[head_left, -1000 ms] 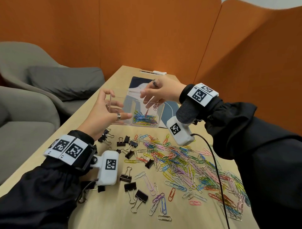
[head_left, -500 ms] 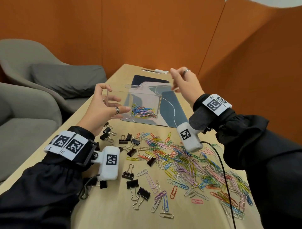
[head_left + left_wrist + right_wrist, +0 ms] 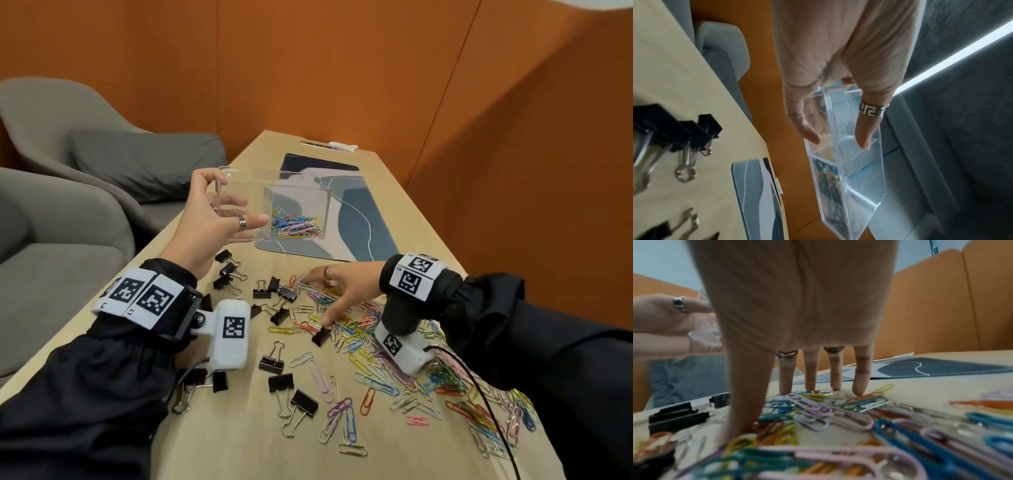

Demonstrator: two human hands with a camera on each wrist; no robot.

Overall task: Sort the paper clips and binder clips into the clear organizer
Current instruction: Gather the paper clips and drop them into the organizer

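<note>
My left hand (image 3: 219, 219) holds the clear organizer (image 3: 298, 192) up above the table's far left, thumb on its near wall, fingers behind it (image 3: 838, 139). Coloured paper clips (image 3: 296, 224) lie in its right compartment; the left compartment looks bare. My right hand (image 3: 329, 294) is spread flat, fingertips (image 3: 835, 386) pressing down on the pile of coloured paper clips (image 3: 376, 329) on the table. Black binder clips (image 3: 274, 363) are scattered left of the pile, several near my left wrist.
The wooden table (image 3: 239, 445) runs away from me; a blue-grey patterned mat (image 3: 356, 226) lies beyond the clips. Grey armchairs (image 3: 68, 171) stand left of the table, orange partition walls behind and to the right. A black cable (image 3: 479, 394) trails from my right wrist camera over the clips.
My right hand left the organizer, swung out to the right, then dropped onto the paper clip pile. The left hand kept the organizer raised and lifted it slightly.
</note>
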